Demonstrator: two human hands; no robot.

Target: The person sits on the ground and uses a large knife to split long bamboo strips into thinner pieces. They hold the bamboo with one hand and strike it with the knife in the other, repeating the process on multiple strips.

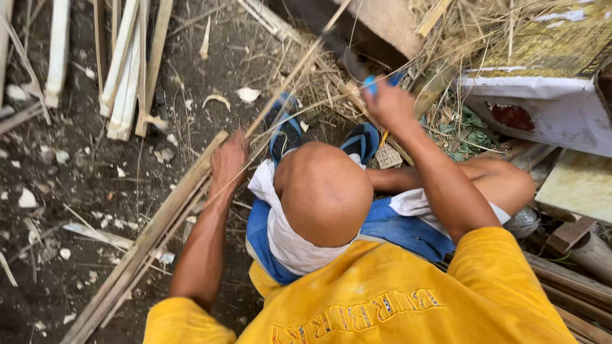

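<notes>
Crouching over dark, littered soil [57,255], a person in a yellow shirt [382,299] works amid split bamboo. Pale bamboo slats [124,76] lie at the far left among white chips. The left hand [228,162] is clenched around a long bamboo strip [146,239] that slants down to the ground. Blue sandals [287,134] show beyond the knee. The right hand [390,105] grips a blue-handled tool [370,83] beside dry straw [472,25] and a white box [548,108].
</notes>
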